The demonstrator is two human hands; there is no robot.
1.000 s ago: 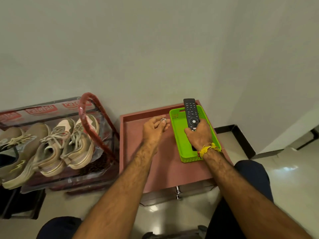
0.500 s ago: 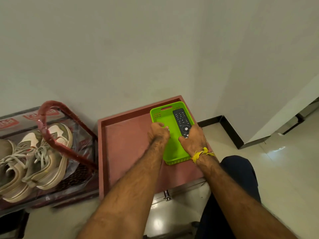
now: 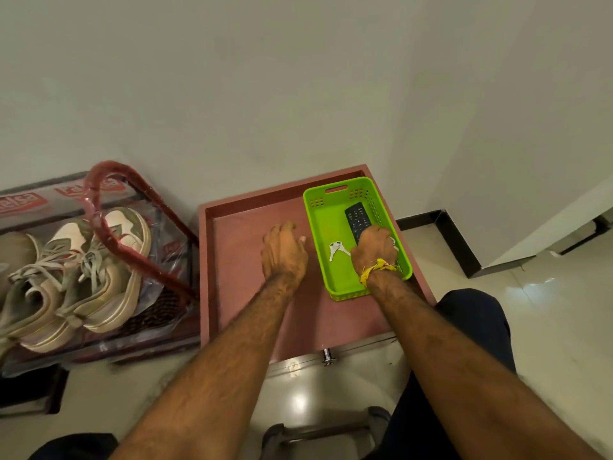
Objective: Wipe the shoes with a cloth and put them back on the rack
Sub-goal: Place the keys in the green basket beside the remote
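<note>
A pair of beige and white sneakers (image 3: 106,280) stands on the red-framed shoe rack (image 3: 146,260) at the left, under clear plastic wrap. Another beige shoe (image 3: 16,260) shows at the left edge. No cloth is in view. My left hand (image 3: 284,252) rests on the pink side table (image 3: 238,293), fingers loosely bent and holding nothing. My right hand (image 3: 373,249) is inside the green basket (image 3: 326,224), curled over the near end of a black remote (image 3: 357,217). Two silver keys (image 3: 335,250) lie in the basket between my hands.
The pink table has a raised rim and stands against the wall, right beside the rack. A drawer knob (image 3: 327,356) sticks out below its front edge. My dark-trousered knees frame the glossy floor (image 3: 547,327). A black skirting runs along the right wall.
My left hand has let go of the keys in the basket and drawn back left onto the table. My right hand has lowered the remote into the basket. The view has shifted right.
</note>
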